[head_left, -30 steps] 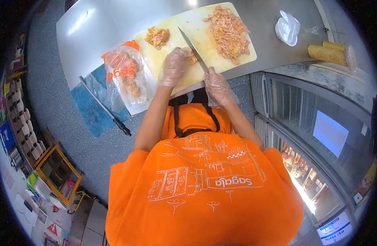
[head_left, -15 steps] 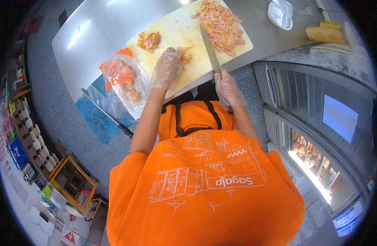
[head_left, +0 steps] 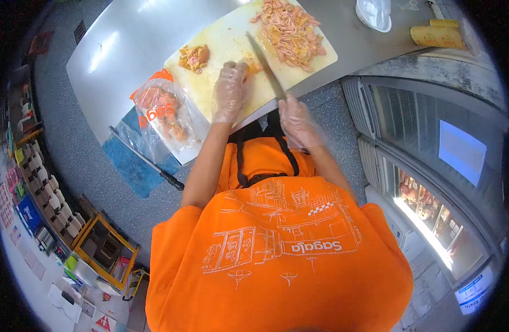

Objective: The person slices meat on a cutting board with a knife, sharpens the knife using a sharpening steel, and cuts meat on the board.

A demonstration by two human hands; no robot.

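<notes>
Both my hands wear clear plastic gloves. My right hand (head_left: 299, 120) is wrapped round the handle of a long knife (head_left: 266, 67), whose blade points up and left over the white cutting board (head_left: 228, 34). Just left of the blade, my left hand (head_left: 231, 91) has its fingers curled on a piece of raw meat (head_left: 251, 67), partly hidden by the fingers. A big pile of cut meat (head_left: 292, 34) lies on the board's right part, and a smaller lump of meat (head_left: 194, 58) sits near its left edge.
A plastic bag with meat (head_left: 165, 110) lies left of the board, by a blue cloth (head_left: 134, 160) and a sharpening rod (head_left: 141, 156). A white bowl (head_left: 374, 15) and yellow rolls (head_left: 438, 36) stand on the metal table (head_left: 127, 41) to the right. Glass-fronted cabinets (head_left: 420, 116) are at right.
The knife went right towards the pile, then came back left beside my left hand. The view has shifted, so the board and table sit a little higher and further left.
</notes>
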